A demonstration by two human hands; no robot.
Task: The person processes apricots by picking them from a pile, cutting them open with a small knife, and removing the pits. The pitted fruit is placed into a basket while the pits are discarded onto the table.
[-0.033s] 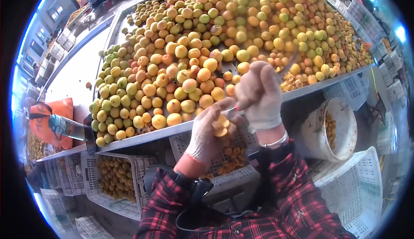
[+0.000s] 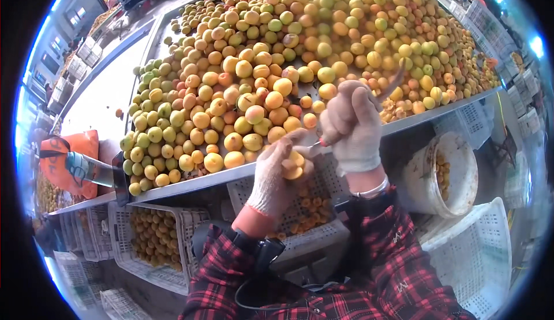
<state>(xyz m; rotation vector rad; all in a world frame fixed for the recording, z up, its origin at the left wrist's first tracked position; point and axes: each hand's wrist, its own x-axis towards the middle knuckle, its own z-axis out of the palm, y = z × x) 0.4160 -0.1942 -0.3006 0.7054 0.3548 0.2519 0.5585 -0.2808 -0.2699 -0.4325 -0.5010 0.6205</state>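
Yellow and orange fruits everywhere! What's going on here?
The person's gloved left hand holds a cut, yellow-orange fruit. The gloved right hand holds a thin metal tool close to it. A pile of round yellow, orange and green fruits lies on a metal-edged table. Below, a white plastic crate holds cut orange pieces.

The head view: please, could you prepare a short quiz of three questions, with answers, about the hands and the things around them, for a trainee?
1. Multiple choice: what does the left hand hold?
A) a green leaf
B) cut fruit
C) a folded cloth

2. True or false: the right hand is empty.

3. Fill in: the round white bucket is on the person's ____ side.

Key:
1. B
2. False; it holds a slim metal tool.
3. right
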